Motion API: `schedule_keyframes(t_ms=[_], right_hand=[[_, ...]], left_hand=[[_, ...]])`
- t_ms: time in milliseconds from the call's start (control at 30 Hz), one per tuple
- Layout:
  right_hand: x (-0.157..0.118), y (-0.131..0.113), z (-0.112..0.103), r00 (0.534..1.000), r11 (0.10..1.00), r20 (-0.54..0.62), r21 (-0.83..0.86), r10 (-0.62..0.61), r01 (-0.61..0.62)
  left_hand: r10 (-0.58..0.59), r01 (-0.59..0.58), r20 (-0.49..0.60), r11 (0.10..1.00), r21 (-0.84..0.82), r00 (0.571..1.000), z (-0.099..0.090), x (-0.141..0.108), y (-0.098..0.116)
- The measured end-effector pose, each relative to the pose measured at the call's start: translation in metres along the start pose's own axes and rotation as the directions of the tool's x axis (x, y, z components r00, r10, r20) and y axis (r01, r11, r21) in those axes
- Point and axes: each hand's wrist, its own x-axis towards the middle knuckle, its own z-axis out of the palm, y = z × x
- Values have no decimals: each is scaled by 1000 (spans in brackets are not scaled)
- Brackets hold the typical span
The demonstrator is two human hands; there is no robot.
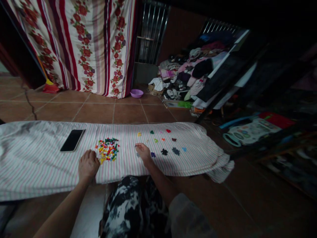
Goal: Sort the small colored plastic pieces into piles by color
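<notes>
Left hand (88, 164): palm down on the striped cloth (193, 165), fingers curled, at the near left edge of the mixed pile (108, 149) of small coloured pieces. Whether anything is under the fingers cannot be told. Right hand (143, 152): just above or on the cloth, right of the pile, thumb and fingers drawn together at the tips. A dark speck shows there, too small to identify; grip on a piece not confirmed.

Pieces: the mixed pile lies between the hands, yellow, red, orange, green, white and others spread close together. Right of it, single-colour groups, apart from one another. Far side: yellow group (139, 134), green group (152, 132), red group (168, 131). Middle: lime group (156, 140), orange group (163, 139), brown group (174, 139). Near side: a grey group (138, 154) partly behind the right hand, then dark blue group (153, 154), black group (164, 152), dark grey group (176, 151), light blue group (184, 149).

Phone (72, 140): screen dark, on the cloth, left of the pile.

Beyond: tiled floor (96, 112), purple bowl (136, 93) beside a flowered curtain (94, 49), clothes heap (188, 72) to its right.
</notes>
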Motion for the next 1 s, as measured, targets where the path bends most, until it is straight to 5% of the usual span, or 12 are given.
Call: schedule_keyframes(t_ms=[167, 367, 500, 800, 1000], right_hand=[[-20, 14, -64, 973, 998, -230, -54, 3, -16], [-33, 26, -155, 869, 951, -494, -266, 9, -161], [-41, 34, -195, 808, 911, -588, -313, 36, -268], [-41, 43, -216, 768, 774, -641, -485, 2, -407], [-35, 43, -210, 799, 710, -600, -577, -32, -405]], left_hand=[[-3, 3, 40, 1000, 12, 999, -6, 1, 2], [-13, 10, 80, 999, 35, 997, -11, 2, 5], [-18, 16, 88, 1000, 22, 996, -12, 2, 6], [-20, 17, 92, 1000, 26, 996, -12, 3, 7], [-10, 2, 121, 997, 72, 993, -15, 3, 8]])
